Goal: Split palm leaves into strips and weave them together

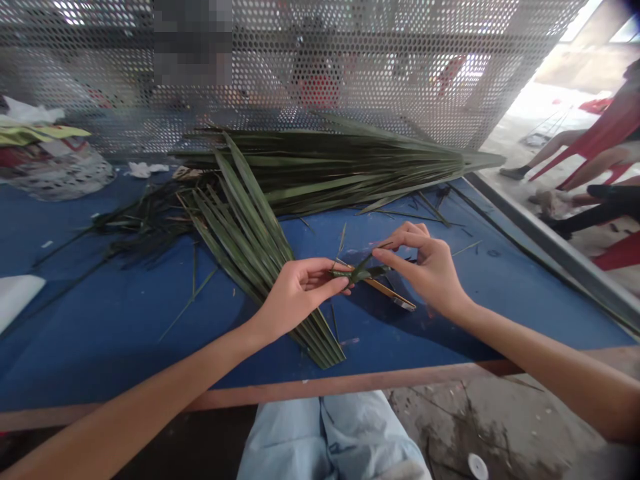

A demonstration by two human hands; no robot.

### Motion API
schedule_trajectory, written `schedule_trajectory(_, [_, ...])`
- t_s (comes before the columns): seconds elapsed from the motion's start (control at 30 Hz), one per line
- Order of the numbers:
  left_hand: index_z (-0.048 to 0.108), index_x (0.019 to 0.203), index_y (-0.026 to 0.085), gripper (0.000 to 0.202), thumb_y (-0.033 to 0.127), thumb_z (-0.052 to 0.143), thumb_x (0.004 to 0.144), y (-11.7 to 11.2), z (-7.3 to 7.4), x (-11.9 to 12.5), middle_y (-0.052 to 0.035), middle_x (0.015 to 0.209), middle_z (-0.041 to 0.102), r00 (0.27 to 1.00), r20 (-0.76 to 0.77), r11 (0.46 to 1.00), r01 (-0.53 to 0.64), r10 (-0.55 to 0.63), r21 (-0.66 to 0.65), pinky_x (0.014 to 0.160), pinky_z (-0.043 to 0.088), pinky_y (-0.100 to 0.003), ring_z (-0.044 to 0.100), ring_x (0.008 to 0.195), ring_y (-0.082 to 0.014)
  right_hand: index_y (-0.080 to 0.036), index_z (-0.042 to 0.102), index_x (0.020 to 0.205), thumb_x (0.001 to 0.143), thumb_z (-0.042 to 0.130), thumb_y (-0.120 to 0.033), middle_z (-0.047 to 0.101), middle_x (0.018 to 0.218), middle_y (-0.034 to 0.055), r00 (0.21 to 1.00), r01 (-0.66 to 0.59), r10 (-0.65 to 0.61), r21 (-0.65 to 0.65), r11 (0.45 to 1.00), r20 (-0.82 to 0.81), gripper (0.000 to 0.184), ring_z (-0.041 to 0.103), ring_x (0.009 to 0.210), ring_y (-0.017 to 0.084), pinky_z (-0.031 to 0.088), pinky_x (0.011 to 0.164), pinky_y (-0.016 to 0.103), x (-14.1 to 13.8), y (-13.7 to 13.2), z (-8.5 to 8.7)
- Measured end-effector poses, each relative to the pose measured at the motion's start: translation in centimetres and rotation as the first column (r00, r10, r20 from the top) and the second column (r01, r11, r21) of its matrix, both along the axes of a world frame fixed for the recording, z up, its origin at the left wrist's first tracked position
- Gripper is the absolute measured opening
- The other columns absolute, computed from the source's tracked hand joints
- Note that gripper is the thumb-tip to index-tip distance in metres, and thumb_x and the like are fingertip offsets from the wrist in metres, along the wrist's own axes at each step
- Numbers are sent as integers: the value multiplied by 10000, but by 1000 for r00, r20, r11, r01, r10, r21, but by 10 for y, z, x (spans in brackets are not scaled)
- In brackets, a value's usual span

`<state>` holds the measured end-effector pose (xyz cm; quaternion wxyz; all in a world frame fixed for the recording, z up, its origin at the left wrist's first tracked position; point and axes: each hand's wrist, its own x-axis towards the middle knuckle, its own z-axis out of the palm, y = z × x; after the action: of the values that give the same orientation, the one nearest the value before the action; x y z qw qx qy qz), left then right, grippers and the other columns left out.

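Note:
Between thumb and fingers my left hand (300,290) pinches a small folded piece of green palm leaf (364,272). The fingertips of my right hand (417,263) are closed on a narrow strip at the upper end of that same piece. Under the two hands lies a yellow box cutter (387,291) on the blue table, its silver end toward the right. A fan of cut palm leaf strips (250,233) rests beneath and beside my left wrist. The fingers partly hide the folds of the piece.
A big bundle of palm fronds (350,160) lies along the back, before a perforated metal panel (270,73). Leaf scraps (150,227) and a white basket (60,167) are at left. The blue table (150,373) has a wooden front edge. People sit beyond the right side.

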<state>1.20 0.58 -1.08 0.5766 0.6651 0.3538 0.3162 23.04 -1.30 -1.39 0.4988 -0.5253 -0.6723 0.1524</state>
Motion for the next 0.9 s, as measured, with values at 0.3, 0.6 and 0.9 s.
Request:
schedule_trajectory(0.3, [696, 998, 170, 295, 377, 668, 790, -1, 4, -1, -82, 920, 730, 999, -17, 998, -50, 51, 47, 834, 573, -347, 700, 842, -208, -235, 692, 709, 791, 673, -420, 665, 793, 21, 994, -6, 0, -66, 998, -105, 203, 541, 857, 217, 381, 852, 445, 3, 2, -4])
schedule_trajectory(0.6, [700, 991, 169, 286, 374, 654, 797, -3, 5, -2, -85, 923, 728, 996, -30, 994, -77, 80, 80, 834, 569, -347, 696, 850, -212, -232, 709, 735, 801, 671, -418, 664, 812, 27, 985, -39, 22, -97, 995, -172, 201, 550, 876, 209, 396, 855, 433, 4, 2, -5])
schedule_trajectory(0.9, [694, 992, 154, 292, 371, 653, 799, -1, 6, -2, -89, 911, 729, 997, -22, 995, -72, 74, 68, 835, 570, -349, 698, 839, -211, -235, 718, 726, 773, 692, -448, 641, 785, 23, 958, -68, 26, -137, 988, -285, 220, 573, 842, 187, 443, 821, 387, 3, 4, -3])
